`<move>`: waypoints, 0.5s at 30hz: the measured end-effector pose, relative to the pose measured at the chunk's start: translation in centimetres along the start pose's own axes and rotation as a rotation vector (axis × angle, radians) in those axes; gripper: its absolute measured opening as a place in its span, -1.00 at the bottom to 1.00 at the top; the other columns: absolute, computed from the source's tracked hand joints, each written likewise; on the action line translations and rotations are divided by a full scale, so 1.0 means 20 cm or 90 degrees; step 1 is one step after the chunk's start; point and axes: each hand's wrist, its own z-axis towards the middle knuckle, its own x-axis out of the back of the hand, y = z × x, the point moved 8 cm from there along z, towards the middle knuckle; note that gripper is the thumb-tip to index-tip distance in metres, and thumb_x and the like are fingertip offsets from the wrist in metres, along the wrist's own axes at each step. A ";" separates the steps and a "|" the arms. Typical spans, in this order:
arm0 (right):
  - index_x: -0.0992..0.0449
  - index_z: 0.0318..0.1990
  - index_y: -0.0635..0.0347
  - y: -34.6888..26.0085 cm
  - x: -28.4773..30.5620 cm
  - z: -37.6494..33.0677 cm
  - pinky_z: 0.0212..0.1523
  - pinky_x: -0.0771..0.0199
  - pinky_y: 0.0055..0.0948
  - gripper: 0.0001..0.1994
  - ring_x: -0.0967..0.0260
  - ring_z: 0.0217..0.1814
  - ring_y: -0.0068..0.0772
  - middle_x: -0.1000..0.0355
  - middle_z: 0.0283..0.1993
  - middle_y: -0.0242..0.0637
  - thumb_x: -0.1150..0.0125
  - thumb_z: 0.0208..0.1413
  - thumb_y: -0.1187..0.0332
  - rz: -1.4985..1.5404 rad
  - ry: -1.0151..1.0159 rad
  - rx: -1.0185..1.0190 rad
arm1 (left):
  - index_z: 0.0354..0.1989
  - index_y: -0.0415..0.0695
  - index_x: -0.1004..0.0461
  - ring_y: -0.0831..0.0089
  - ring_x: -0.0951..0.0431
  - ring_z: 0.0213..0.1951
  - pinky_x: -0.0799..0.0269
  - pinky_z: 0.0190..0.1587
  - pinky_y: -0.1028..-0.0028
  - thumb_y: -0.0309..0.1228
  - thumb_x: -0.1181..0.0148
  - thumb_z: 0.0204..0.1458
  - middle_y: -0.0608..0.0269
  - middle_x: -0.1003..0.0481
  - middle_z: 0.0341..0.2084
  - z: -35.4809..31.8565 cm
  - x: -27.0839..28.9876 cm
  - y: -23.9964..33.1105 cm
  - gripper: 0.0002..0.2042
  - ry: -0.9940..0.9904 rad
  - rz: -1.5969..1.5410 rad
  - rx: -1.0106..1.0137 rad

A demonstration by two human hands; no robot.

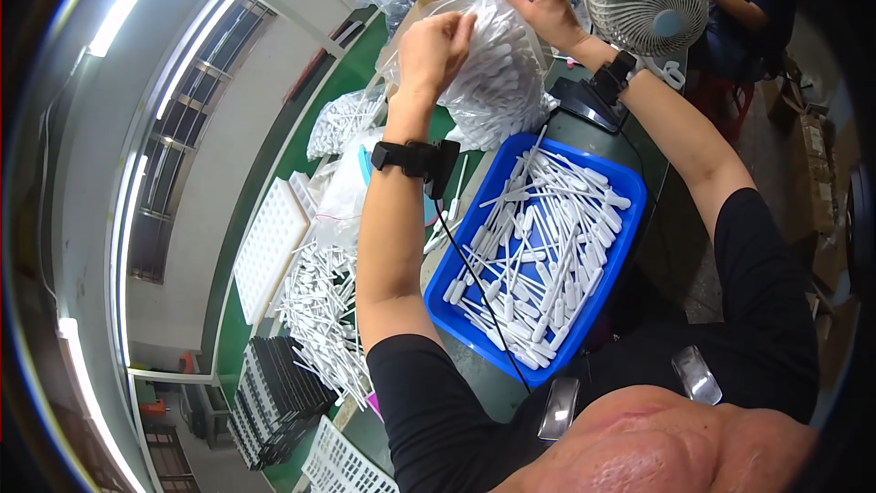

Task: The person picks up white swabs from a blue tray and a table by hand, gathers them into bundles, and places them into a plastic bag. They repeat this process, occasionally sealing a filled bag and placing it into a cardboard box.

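A large clear plastic bag (516,96) packed with white plastic droppers stands upright at the far end of the bench. My left hand (436,50) pinches the bag's upper edge on its left side, fingers closed. On the right of the mouth, my right hand (538,2) has its fingers bent over the bag's edge, with thumb and forefinger gripping the film. Both hands are raised above the droppers inside. Nearer to me, a blue tray (438,303) holds many loose white droppers (557,265), lying in mixed directions.
A white fan (646,2) stands right of the bag, with another person (753,9) beyond it. Along the left lie a smaller bag of white pieces (347,120), a white holed rack (271,246), heaped droppers (324,310) and stacked black trays (276,393).
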 end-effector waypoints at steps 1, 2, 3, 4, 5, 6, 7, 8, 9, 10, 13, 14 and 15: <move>-0.43 0.00 0.13 0.00 0.01 -0.01 -0.15 -0.46 -0.60 -0.76 -0.47 -0.23 -0.62 -0.51 -0.26 -0.39 -0.22 0.18 0.41 0.043 -0.003 0.006 | -0.31 -0.17 -0.64 0.27 -0.59 -0.48 -0.47 -0.34 0.41 -0.20 -0.25 0.04 0.12 -0.59 -0.52 0.01 0.01 -0.02 -0.73 0.001 -0.021 0.042; -0.42 0.03 0.13 0.00 0.01 -0.01 -0.14 -0.46 -0.61 -0.73 -0.46 -0.22 -0.62 -0.50 -0.27 -0.39 -0.22 0.18 0.41 0.086 -0.007 0.012 | -0.31 -0.17 -0.64 0.27 -0.59 -0.48 -0.47 -0.34 0.41 -0.20 -0.25 0.04 0.12 -0.59 -0.52 0.01 0.01 -0.02 -0.73 0.002 -0.020 0.041; -0.42 0.03 0.13 0.00 0.01 -0.01 -0.14 -0.46 -0.61 -0.73 -0.46 -0.22 -0.62 -0.50 -0.27 -0.39 -0.22 0.18 0.41 0.084 -0.007 0.012 | -0.31 -0.17 -0.63 0.31 -0.59 -0.47 -0.46 -0.33 0.42 -0.21 -0.28 0.03 0.14 -0.58 -0.51 0.02 -0.02 -0.02 -0.74 -0.022 -0.050 0.034; -0.40 0.05 0.13 0.01 0.01 -0.01 -0.14 -0.45 -0.62 -0.71 -0.45 -0.22 -0.63 -0.49 -0.27 -0.40 -0.22 0.18 0.41 0.103 -0.003 -0.003 | -0.31 -0.17 -0.63 0.34 -0.58 -0.46 -0.46 -0.33 0.43 -0.22 -0.30 0.01 0.17 -0.58 -0.49 0.02 -0.04 -0.02 -0.75 -0.046 -0.080 0.027; -0.39 0.07 0.13 0.02 0.00 -0.01 -0.13 -0.44 -0.63 -0.69 -0.44 -0.22 -0.64 -0.49 -0.28 -0.41 -0.22 0.19 0.42 0.121 0.000 -0.019 | -0.31 -0.18 -0.63 0.38 -0.58 -0.45 -0.45 -0.33 0.44 -0.24 -0.32 0.00 0.19 -0.58 -0.48 0.02 -0.07 -0.02 -0.75 -0.070 -0.111 0.019; -0.37 0.09 0.13 0.03 0.01 -0.02 -0.12 -0.43 -0.64 -0.67 -0.43 -0.21 -0.66 -0.48 -0.28 -0.42 -0.22 0.19 0.42 0.140 0.003 -0.034 | -0.31 -0.18 -0.63 0.38 -0.58 -0.45 -0.45 -0.33 0.44 -0.24 -0.32 0.00 0.19 -0.58 -0.48 0.03 -0.08 -0.03 -0.75 -0.069 -0.113 0.017; -0.37 0.09 0.13 0.04 0.01 -0.02 -0.12 -0.43 -0.64 -0.67 -0.43 -0.21 -0.66 -0.48 -0.28 -0.42 -0.22 0.19 0.42 0.137 0.004 -0.033 | -0.31 -0.18 -0.61 0.34 -0.58 -0.43 -0.45 -0.31 0.44 -0.26 -0.33 -0.01 0.19 -0.59 -0.46 0.03 -0.04 -0.01 -0.76 -0.007 -0.106 -0.037; -0.37 0.09 0.13 0.05 0.02 -0.04 -0.12 -0.43 -0.65 -0.68 -0.42 -0.21 -0.67 -0.48 -0.27 -0.43 -0.21 0.19 0.42 0.159 0.008 -0.055 | -0.31 -0.19 -0.59 0.31 -0.58 -0.41 -0.45 -0.30 0.43 -0.28 -0.33 -0.01 0.19 -0.59 -0.44 0.03 0.00 0.02 -0.77 0.056 -0.098 -0.090; -0.38 0.09 0.14 0.05 0.02 -0.05 -0.12 -0.42 -0.66 -0.68 -0.41 -0.21 -0.69 -0.48 -0.27 -0.43 -0.21 0.19 0.43 0.181 0.012 -0.077 | -0.31 -0.20 -0.58 0.27 -0.58 -0.39 -0.45 -0.29 0.43 -0.30 -0.34 -0.02 0.19 -0.59 -0.41 0.02 0.05 0.05 -0.78 0.120 -0.088 -0.143; -0.38 0.08 0.15 0.06 0.02 -0.07 -0.12 -0.42 -0.66 -0.69 -0.40 -0.21 -0.70 -0.47 -0.27 -0.44 -0.21 0.20 0.43 0.203 0.016 -0.099 | -0.31 -0.20 -0.58 0.27 -0.58 -0.39 -0.45 -0.29 0.43 -0.30 -0.34 -0.02 0.19 -0.59 -0.41 0.03 0.05 0.05 -0.78 0.120 -0.088 -0.144; -0.38 0.08 0.16 0.04 0.02 -0.09 -0.11 -0.41 -0.68 -0.69 -0.40 -0.20 -0.71 -0.47 -0.27 -0.45 -0.20 0.20 0.44 0.181 0.016 -0.083 | -0.34 -0.19 -0.51 0.09 -0.53 -0.30 -0.45 -0.22 0.30 -0.39 -0.32 -0.06 0.07 -0.52 -0.46 -0.03 0.11 0.18 -0.83 0.324 0.190 -0.310; -0.38 0.08 0.17 0.04 0.02 -0.09 -0.11 -0.41 -0.68 -0.69 -0.39 -0.19 -0.72 -0.47 -0.26 -0.45 -0.20 0.20 0.44 0.168 0.017 -0.076 | -0.34 -0.19 -0.51 0.09 -0.53 -0.30 -0.45 -0.22 0.30 -0.39 -0.32 -0.06 0.07 -0.52 -0.46 -0.02 0.10 0.19 -0.83 0.323 0.190 -0.311; -0.38 0.08 0.17 0.04 0.02 -0.10 -0.11 -0.41 -0.68 -0.69 -0.39 -0.19 -0.72 -0.47 -0.26 -0.45 -0.20 0.20 0.44 0.168 0.019 -0.075 | -0.35 -0.20 -0.48 0.08 -0.52 -0.32 -0.44 -0.24 0.27 -0.40 -0.31 -0.05 0.06 -0.51 -0.47 0.01 0.06 0.16 -0.83 0.263 0.141 -0.244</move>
